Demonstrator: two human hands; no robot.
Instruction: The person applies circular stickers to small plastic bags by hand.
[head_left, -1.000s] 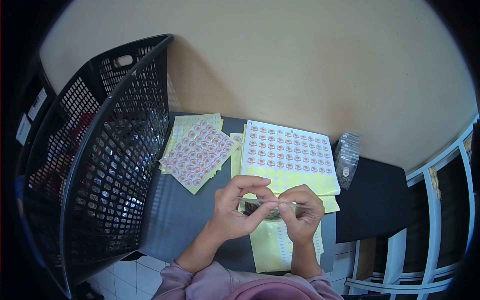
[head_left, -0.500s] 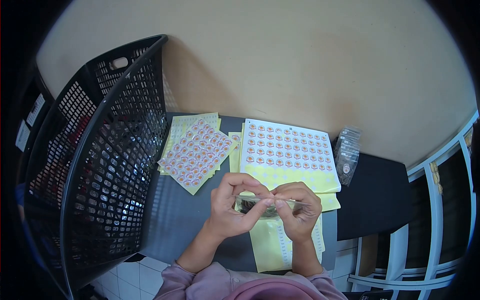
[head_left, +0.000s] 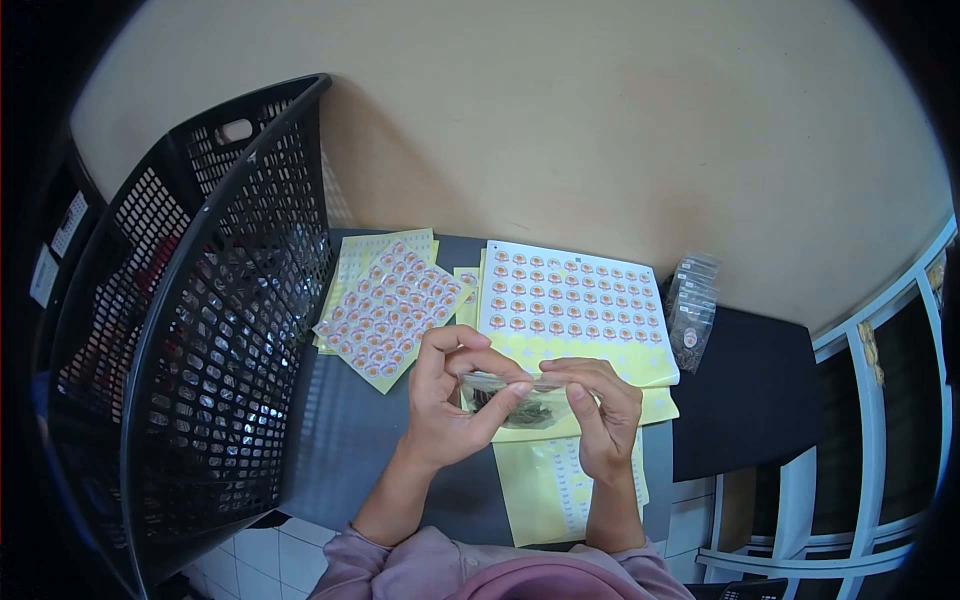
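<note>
Between my hands, above the grey table, hangs a small clear packet [head_left: 525,408] with dark contents. My left hand [head_left: 450,400] pinches its upper left edge between thumb and fingers. At the upper right edge, my right hand [head_left: 603,410] has its fingers along the top with the thumb just below. Beyond the packet lies a white sheet of round orange stickers [head_left: 570,300], its lower part bare yellow backing. To the left, another sticker sheet [head_left: 395,315] lies tilted over more sheets. A yellow sheet [head_left: 535,490] is partly under my hands.
A large black perforated basket [head_left: 225,330] with packets inside stands at the left. Several clear packets [head_left: 690,315] are stacked at the table's right, beside a black surface [head_left: 750,390]. The grey table [head_left: 350,450] meets a beige wall behind. White railings curve at the far right.
My hands have moved slightly apart along the packet's top edge. More of the packet's face and its dark contents now shows between them.
</note>
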